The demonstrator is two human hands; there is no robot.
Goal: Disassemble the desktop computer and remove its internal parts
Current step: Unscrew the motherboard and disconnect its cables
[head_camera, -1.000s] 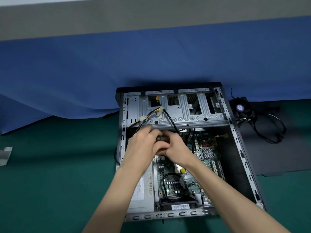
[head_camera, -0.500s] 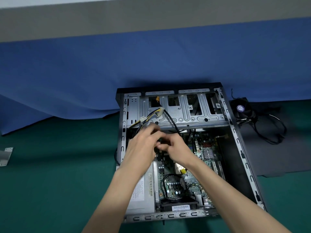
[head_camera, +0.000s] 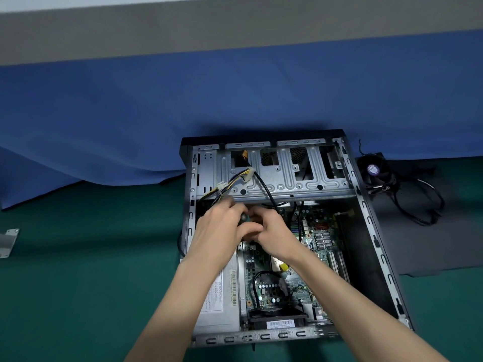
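The open desktop case lies flat on the green table, with the motherboard, the grey power supply and the metal drive cage exposed. My left hand and my right hand meet inside the case just below the cage. Both are curled around a small dark green-black tool handle; its tip is hidden under my fingers. A yellow-black cable bundle with white connectors and a black cable hang over the cage above my hands.
A loose black fan with its cables lies on a dark panel right of the case. A small metal bracket sits at the far left. Blue cloth drapes behind the case.
My hands stay at the same spot; the fingers have shifted around the handle, and more of its dark green end now shows between them.
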